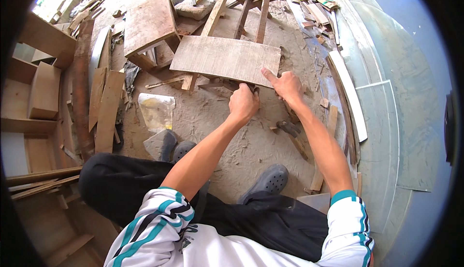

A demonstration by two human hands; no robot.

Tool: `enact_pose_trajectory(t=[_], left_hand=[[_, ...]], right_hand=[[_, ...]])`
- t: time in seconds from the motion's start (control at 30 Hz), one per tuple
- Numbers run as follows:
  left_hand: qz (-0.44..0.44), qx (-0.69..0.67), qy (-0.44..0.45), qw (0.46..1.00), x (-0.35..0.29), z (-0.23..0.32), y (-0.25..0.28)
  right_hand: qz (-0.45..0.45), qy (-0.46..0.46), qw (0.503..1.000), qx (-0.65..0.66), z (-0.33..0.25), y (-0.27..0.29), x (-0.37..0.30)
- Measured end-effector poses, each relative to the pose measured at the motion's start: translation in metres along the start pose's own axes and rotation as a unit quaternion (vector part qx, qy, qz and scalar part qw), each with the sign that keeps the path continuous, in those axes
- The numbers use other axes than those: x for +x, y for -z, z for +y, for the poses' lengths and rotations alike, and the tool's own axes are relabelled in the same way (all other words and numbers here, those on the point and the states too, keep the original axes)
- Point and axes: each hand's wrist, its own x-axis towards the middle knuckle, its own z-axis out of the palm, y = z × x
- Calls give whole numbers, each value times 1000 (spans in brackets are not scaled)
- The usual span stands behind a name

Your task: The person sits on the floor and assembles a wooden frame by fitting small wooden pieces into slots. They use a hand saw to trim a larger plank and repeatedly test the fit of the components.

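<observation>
The fingers of the left hand (243, 103) are curled at the near edge of a pale board (224, 59); whether they pinch the board or something dark under it, I cannot tell. The right hand (288, 87) pinches the board's near right corner, thumb on top, its other fingers mostly hidden. In the head view the board lies face up in front of the person, above long wooden strips (220, 7); whether it touches them is unclear.

The step in hand looks like steadying or positioning the board. The next move probably calls for a firm corner grip and a level board while the left hand works at the near edge. A hammer (289, 129) lies on the floor (232, 144) near the right forearm.

As for containers, an open wooden cabinet (29, 124) at the left has several compartments; a boxy wooden piece (45, 91) sits in one. A wooden box (150, 23) stands just beyond the board's left end, its inside mostly hidden.
</observation>
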Motion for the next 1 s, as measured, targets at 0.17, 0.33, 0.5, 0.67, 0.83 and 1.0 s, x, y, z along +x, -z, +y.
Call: enact_pose_trajectory(t=[0.17,0.33,0.5,0.67,0.83,1.0], left_hand=[[-10,-34,-10,999,2,-3,-1],[-12,-83,-24,996,9,-12,-4],[-17,-127,-31,991,9,-12,-5],[-38,-113,-14,993,10,-11,-5],[-35,-128,-12,991,8,-10,-4],[-27,-108,-21,994,7,-6,-3]], right_hand=[[33,18,998,43,7,-9,6],[4,23,989,146,6,-7,4],[44,16,992,118,20,-16,15],[37,8,978,204,26,-23,15],[28,5,970,242,16,-17,4],[55,17,992,109,17,-12,4]])
